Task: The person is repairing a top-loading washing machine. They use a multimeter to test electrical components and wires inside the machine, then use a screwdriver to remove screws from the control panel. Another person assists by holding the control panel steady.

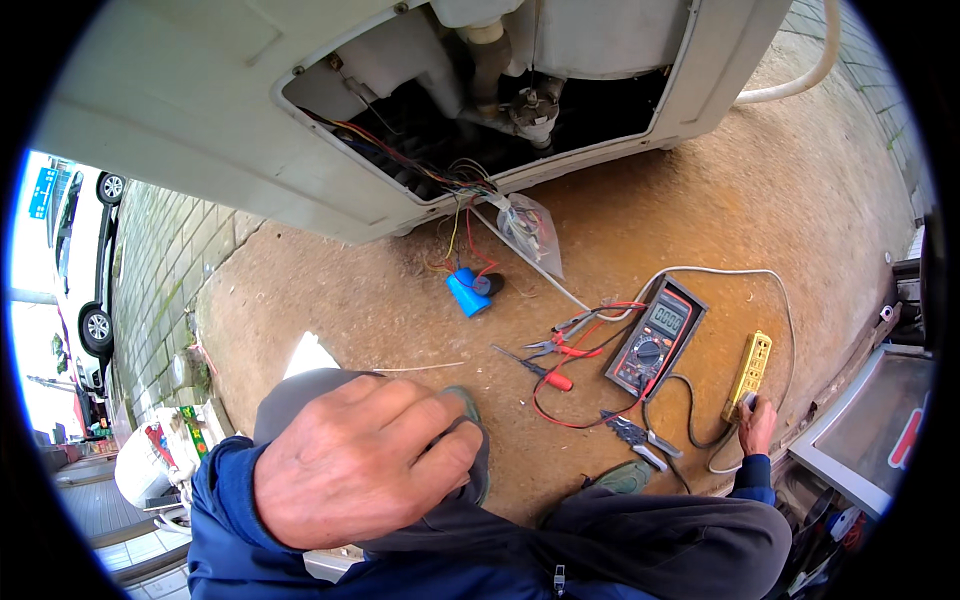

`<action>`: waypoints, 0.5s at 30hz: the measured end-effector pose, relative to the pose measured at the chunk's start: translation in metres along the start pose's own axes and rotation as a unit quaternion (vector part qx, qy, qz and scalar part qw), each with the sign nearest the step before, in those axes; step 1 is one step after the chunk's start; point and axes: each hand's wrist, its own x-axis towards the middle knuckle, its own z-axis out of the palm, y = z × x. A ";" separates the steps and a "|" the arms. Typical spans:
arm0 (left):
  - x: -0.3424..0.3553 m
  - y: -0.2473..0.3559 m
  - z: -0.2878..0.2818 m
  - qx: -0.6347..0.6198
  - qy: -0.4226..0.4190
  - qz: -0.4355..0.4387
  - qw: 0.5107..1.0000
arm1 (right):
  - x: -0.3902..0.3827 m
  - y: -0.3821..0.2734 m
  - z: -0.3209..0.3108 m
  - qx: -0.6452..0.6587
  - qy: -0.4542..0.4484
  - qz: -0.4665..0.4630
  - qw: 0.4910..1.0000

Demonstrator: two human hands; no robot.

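My left hand (pixel 365 455) is large in the near view, above my bent knee, its fingers curled in and nothing showing in them. At the far right, my right hand (pixel 757 428) reaches down to the near end of a yellow power strip (pixel 750 370). Its fingers close round a small pale plug (pixel 747 400) there, partly hidden by them. Left of the strip lies a digital multimeter (pixel 655 340) in a dark case, its display lit. Red and black test leads (pixel 560 380) with clips and a probe spread beside it.
A white washing machine (pixel 330 190) with an open panel stands ahead, wires hanging out. Below it lie a blue cylindrical part (pixel 467 292) and a clear plastic bag (pixel 533 235). Pliers (pixel 637 437) rest near my foot. A pale cable (pixel 720 270) loops round the multimeter and strip.
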 end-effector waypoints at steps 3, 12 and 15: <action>0.002 0.000 -0.001 -0.006 -0.004 0.000 1.000 | 0.001 0.001 0.001 0.001 0.000 -0.006 1.000; 0.002 0.001 -0.003 -0.006 -0.023 -0.015 1.000 | 0.000 -0.001 0.004 0.011 0.018 -0.016 1.000; 0.009 0.001 -0.004 -0.010 -0.025 0.004 1.000 | 0.000 -0.003 0.006 -0.058 0.016 -0.011 0.998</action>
